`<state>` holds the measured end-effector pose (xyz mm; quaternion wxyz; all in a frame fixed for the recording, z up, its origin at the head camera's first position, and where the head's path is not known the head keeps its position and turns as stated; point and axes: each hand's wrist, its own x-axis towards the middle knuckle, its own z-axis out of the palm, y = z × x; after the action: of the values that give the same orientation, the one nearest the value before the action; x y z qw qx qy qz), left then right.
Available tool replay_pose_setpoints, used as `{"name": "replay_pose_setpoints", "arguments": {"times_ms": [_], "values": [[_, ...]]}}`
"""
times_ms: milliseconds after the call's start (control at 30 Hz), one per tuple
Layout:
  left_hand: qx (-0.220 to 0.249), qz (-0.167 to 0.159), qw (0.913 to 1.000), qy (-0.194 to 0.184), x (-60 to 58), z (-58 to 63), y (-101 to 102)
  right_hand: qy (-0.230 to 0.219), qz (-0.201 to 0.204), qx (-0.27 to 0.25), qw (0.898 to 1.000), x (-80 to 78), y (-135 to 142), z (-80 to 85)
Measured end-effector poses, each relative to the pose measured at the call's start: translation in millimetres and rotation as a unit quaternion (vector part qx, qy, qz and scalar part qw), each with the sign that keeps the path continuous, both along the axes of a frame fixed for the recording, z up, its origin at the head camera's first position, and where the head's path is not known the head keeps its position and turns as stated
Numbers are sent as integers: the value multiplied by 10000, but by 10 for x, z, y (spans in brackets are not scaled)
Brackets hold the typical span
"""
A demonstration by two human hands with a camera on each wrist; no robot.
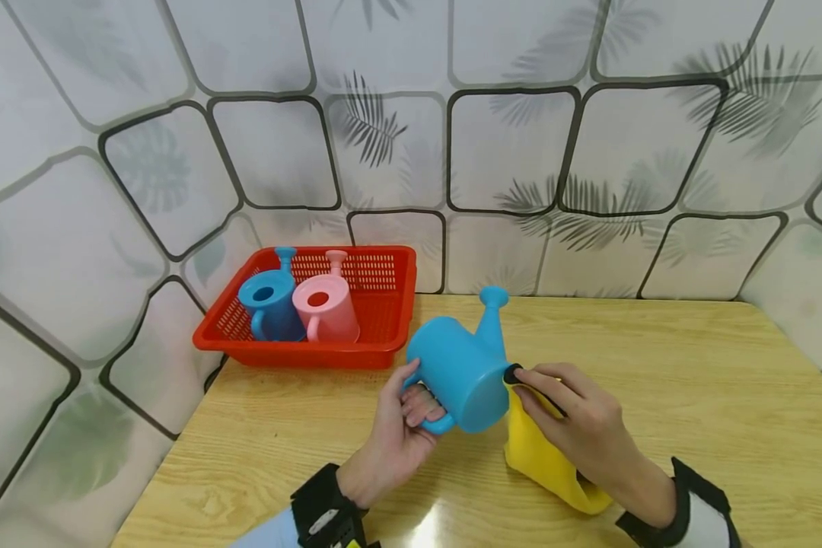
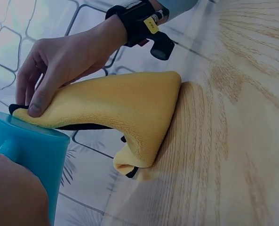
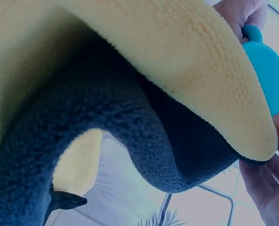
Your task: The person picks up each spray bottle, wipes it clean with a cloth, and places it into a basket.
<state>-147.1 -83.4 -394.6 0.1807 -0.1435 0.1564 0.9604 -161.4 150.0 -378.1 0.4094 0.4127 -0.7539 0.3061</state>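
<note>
A blue toy watering can is held tilted above the table, its spout pointing up and away. My left hand grips it by the handle, fingers curled through. My right hand pinches one corner of a yellow cloth with a dark underside, and that corner touches the can near its base. In the left wrist view the cloth drapes from the fingers down onto the wood. The right wrist view is mostly filled by the cloth, with part of the can behind it.
A red plastic basket stands at the back left of the wooden table. Inside it are a darker blue watering can and a pink watering can, side by side. A patterned wall closes off the back.
</note>
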Motion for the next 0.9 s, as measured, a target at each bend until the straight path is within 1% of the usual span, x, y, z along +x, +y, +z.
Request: {"name": "replay_pose_setpoints", "arguments": {"times_ms": [133, 367, 567, 767, 900], "values": [[-25, -2, 10000, 26, 0, 2, -2, -75, -13, -10, 10000, -4, 8, -9], [-82, -9, 10000, 48, 9, 1, -3, -70, 19, -21, 10000, 7, -14, -20], [-20, -4, 9999, 100, 9, -2, -4, 6, 155, -50, 9999, 29, -60, -29], [-77, 45, 9999, 61, 8, -2, -1, 62, 260, 40, 9996, 72, -136, -48], [-78, 53, 9999, 36, 5, -4, 2, 92, 459, 76, 9989, 96, -186, -63]]}}
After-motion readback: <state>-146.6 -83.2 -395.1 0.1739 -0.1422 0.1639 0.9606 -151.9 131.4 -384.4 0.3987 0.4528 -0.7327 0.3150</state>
